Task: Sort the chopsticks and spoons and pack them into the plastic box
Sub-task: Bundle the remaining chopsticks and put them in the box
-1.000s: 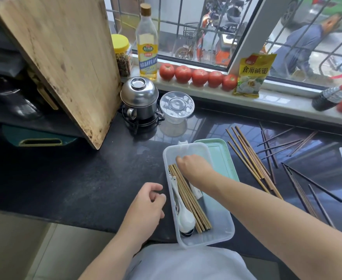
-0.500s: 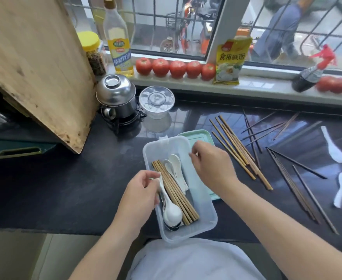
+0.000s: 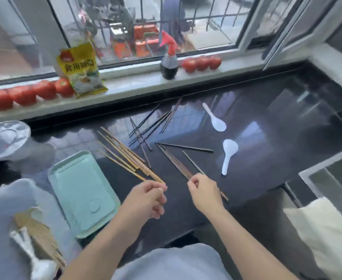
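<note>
nearest the camera, at the lower left, the plastic box (image 3: 2,229) is sitting blurred at the frame edge, already holding a bundle of light chopsticks (image 3: 39,237) and a white spoon (image 3: 39,265); its pale green lid (image 3: 81,190) is lying flat just beside it on the dark counter (image 3: 267,158). the left hand (image 3: 148,199) is curling loosely at the near end of the loose light wooden chopsticks (image 3: 123,156), its fingertips (image 3: 163,187) touching or nearly touching the tips, though motion blur is making it hard to tell whether it is actually pinching one. the right hand (image 3: 204,195) is pinching the near ends of the dark brown chopsticks (image 3: 176,162), thumb and forefinger closing on them while a stick is passing under the palm. so the step in hand is looking like gathering the next batch of chopsticks by colour. farther out, thin black chopsticks (image 3: 152,124) are lying crossed, and two white spoons (image 3: 216,122) (image 3: 227,154) are lying well apart from the box. the next move is calling for squaring each bundle's ends, lifting without scattering strays, and carrying them left to lie alongside the ones already packed. beyond, tomatoes (image 3: 24,94) and a yellow packet (image 3: 79,69) are lining the sill.
</note>
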Available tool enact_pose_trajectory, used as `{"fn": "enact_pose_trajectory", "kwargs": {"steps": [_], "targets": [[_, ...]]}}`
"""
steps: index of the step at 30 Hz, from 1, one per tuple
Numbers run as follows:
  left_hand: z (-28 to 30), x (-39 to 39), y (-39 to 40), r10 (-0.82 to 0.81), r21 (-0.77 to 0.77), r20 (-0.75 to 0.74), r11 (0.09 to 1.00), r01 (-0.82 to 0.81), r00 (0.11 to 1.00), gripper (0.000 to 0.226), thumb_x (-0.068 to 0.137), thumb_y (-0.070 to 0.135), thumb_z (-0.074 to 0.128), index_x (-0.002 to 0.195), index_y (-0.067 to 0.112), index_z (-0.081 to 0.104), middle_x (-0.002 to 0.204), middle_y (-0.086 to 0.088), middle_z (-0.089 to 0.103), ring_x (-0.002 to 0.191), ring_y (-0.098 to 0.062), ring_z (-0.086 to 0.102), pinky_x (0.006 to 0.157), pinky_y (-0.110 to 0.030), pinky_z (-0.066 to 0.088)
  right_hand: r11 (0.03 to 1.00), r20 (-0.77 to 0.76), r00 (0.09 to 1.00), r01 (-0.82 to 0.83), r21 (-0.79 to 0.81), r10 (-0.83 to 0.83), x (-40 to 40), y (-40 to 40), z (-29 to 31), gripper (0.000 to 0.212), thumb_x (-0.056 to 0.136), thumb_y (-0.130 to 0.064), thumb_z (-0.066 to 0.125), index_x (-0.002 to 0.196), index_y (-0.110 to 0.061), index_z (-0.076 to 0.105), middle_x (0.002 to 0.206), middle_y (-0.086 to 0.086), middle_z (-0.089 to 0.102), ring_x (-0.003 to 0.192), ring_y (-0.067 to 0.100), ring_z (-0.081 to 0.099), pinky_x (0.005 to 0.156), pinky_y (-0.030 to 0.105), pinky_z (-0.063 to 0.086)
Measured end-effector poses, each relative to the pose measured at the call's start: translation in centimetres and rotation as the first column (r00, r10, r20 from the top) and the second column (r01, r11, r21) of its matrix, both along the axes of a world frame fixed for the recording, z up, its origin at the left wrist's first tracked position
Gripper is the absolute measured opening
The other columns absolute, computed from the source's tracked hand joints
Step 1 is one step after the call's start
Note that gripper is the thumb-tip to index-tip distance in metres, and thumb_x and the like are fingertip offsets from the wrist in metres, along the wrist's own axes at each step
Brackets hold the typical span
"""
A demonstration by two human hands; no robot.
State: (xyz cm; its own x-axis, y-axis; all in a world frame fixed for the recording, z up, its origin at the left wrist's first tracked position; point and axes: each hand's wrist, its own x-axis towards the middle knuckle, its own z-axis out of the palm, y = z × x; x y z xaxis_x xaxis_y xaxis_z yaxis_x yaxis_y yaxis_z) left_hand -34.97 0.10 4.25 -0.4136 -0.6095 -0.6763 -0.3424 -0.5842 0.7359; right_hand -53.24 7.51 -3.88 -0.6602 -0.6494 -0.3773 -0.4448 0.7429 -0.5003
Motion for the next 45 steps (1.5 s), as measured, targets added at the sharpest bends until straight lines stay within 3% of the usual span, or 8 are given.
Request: {"fn": "enact_pose_trajectory", "kwargs": {"steps": [4, 9, 16, 24, 33, 36, 40, 45], "targets": [[-0.4, -6.2, 2.3, -0.007, 0.040, 0.073, 0.999, 0.005, 0.997, 0.018, 0.101, 0.002, 0.049, 0.103, 0.006, 0.067, 0.065, 0.000, 0.063, 0.051, -0.018, 0.056, 0.051, -0.026, 0.042, 0.980, -0.099, 0.982, 0.171, 0.100, -0.161, -9.8, 1.3, -1.6, 0.022, 0.101, -0.033, 0.051, 0.104, -0.013, 0.059, 0.111, 0.013, 0.067, 0.102, 0.038, 0.062, 0.081, 0.039, 0.047], [-0.1, -9.1, 3.2, 0.086, 0.055, 0.194, 0.994, -0.099, 0.977, 0.018, 0.099, 0.001, 0.050, 0.101, 0.006, 0.068, 0.068, -0.003, 0.065, 0.053, -0.020, 0.056, 0.055, -0.028, 0.042, 0.963, -0.162, 0.982, 0.132, 0.233, -0.096, -16.1, -1.9, -3.8, 0.049, 0.099, -0.049, 0.051, 0.121, -0.005, 0.052, 0.121, 0.017, 0.065, 0.111, 0.041, 0.063, 0.086, 0.042, 0.049], [0.2, -11.3, 2.5, 0.141, 0.063, 0.239, 0.985, -0.160, 0.961, 0.021, 0.099, 0.005, 0.050, 0.106, 0.008, 0.070, 0.077, -0.007, 0.068, 0.058, -0.020, 0.060, 0.060, -0.031, 0.047, 0.962, -0.107, 0.994, 0.045, 0.270, -0.017, -18.5, -3.0, -5.5, 0.027, 0.094, -0.024, 0.043, 0.104, -0.001, 0.056, 0.099, 0.017, 0.068, 0.094, 0.039, 0.063, 0.072, 0.036, 0.047], [0.7, -12.4, 1.6, 0.101, 0.069, 0.231, 0.990, -0.120, 0.968, 0.020, 0.104, 0.011, 0.051, 0.108, 0.009, 0.070, 0.082, -0.008, 0.068, 0.063, -0.019, 0.063, 0.061, -0.029, 0.051, 0.945, -0.044, 0.999, 0.041, 0.323, -0.028, -19.6, -2.9, -5.6, 0.023, 0.086, -0.017, 0.041, 0.100, -0.004, 0.053, 0.089, 0.015, 0.070, 0.087, 0.036, 0.061, 0.071, 0.036, 0.049], [-0.5, -12.7, 1.3, 0.102, 0.114, 0.218, 0.985, -0.130, 0.971, 0.019, 0.104, 0.013, 0.052, 0.109, 0.010, 0.071, 0.082, -0.007, 0.069, 0.066, -0.019, 0.063, 0.063, -0.030, 0.051, 0.943, -0.244, 0.958, -0.063, 0.327, 0.149, -22.8, -4.6, -5.0, 0.034, 0.104, -0.036, 0.045, 0.116, -0.004, 0.050, 0.113, 0.016, 0.065, 0.103, 0.041, 0.064, 0.074, 0.039, 0.045], [-0.5, -12.4, 0.8, 0.134, 0.113, 0.205, 0.981, -0.159, 0.970, 0.020, 0.105, 0.014, 0.052, 0.110, 0.009, 0.070, 0.083, -0.009, 0.069, 0.066, -0.020, 0.063, 0.064, -0.030, 0.051, 0.961, -0.350, 0.902, -0.197, 0.192, 0.254, -20.2, -4.7, -3.9, 0.036, 0.102, -0.041, 0.049, 0.109, -0.007, 0.051, 0.106, 0.013, 0.063, 0.096, 0.042, 0.067, 0.074, 0.041, 0.050], [-0.8, -11.8, 0.0, 0.244, 0.147, 0.185, 0.951, -0.272, 0.952, 0.019, 0.104, 0.011, 0.051, 0.113, 0.005, 0.067, 0.081, -0.009, 0.065, 0.061, -0.019, 0.060, 0.063, -0.031, 0.047, 0.790, -0.136, 0.787, -0.562, 0.244, 0.602, -13.3, -2.3, -4.9, 0.024, 0.102, -0.041, 0.047, 0.106, -0.017, 0.049, 0.107, 0.004, 0.061, 0.100, 0.031, 0.067, 0.078, 0.039, 0.050], [-1.5, -11.0, 0.2, 0.317, 0.193, 0.181, 0.917, -0.349, 0.931, 0.018, 0.100, 0.010, 0.056, 0.113, 0.004, 0.067, 0.083, -0.010, 0.064, 0.063, -0.020, 0.061, 0.064, -0.031, 0.049, 0.774, -0.145, 0.774, -0.561, 0.294, 0.617, -13.0, -1.4, -4.9, 0.018, 0.107, -0.032, 0.040, 0.102, -0.018, 0.049, 0.103, 0.000, 0.062, 0.092, 0.023, 0.066, 0.069, 0.031, 0.043]]}}
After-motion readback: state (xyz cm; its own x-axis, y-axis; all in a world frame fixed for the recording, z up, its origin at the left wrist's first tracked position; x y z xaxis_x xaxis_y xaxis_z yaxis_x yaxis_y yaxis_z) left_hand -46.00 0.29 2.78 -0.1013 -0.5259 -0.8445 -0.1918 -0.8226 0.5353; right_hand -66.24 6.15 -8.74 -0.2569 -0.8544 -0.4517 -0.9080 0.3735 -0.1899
